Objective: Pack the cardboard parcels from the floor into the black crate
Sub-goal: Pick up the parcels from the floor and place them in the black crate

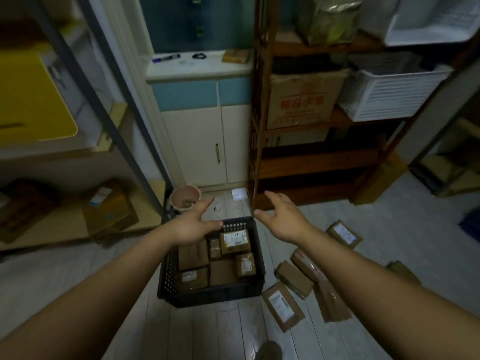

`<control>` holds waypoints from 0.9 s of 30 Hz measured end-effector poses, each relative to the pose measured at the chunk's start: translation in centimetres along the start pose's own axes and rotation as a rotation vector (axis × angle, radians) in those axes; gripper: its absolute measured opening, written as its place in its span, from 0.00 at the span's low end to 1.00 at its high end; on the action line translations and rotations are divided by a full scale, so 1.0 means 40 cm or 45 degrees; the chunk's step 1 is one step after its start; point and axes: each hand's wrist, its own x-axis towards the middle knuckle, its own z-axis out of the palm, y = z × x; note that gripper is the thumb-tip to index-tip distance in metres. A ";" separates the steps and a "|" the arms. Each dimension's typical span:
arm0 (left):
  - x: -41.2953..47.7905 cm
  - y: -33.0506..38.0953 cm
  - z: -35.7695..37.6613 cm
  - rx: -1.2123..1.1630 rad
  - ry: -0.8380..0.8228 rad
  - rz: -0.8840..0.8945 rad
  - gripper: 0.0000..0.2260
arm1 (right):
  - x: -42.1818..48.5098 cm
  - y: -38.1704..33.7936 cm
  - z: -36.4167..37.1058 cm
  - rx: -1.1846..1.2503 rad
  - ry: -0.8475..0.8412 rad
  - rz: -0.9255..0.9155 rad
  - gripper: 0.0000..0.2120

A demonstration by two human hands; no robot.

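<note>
Both empty, fingers spread: left hand (pixel 192 226), right hand (pixel 284 220) above black crate (pixel 207 294) far rim.

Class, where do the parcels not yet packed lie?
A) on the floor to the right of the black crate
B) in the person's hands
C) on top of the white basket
A: the loose parcels lie on the floor right of the black crate; the left hand and right hand hold nothing.

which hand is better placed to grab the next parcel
Right. The loose cardboard parcels lie right of the black crate, on the side of the right hand, which is open and empty. The left hand would have to cross the crate.
</note>
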 end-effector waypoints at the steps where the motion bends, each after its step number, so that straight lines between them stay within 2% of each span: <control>1: -0.014 0.016 -0.005 0.038 0.009 0.042 0.33 | -0.031 -0.004 -0.018 -0.006 0.046 0.007 0.33; 4: -0.069 0.081 -0.001 0.147 -0.016 0.171 0.34 | -0.139 -0.005 -0.073 -0.030 0.197 0.076 0.33; 9: -0.168 0.214 0.077 0.099 -0.098 0.409 0.32 | -0.335 0.039 -0.171 -0.026 0.376 0.173 0.32; 15: -0.232 0.356 0.228 0.141 -0.190 0.544 0.34 | -0.514 0.162 -0.305 -0.009 0.535 0.272 0.30; 20: -0.259 0.554 0.421 0.141 -0.264 0.625 0.33 | -0.651 0.332 -0.448 -0.064 0.586 0.340 0.30; 27: -0.270 0.863 0.807 0.104 -0.362 0.713 0.31 | -0.859 0.657 -0.696 -0.101 0.603 0.437 0.30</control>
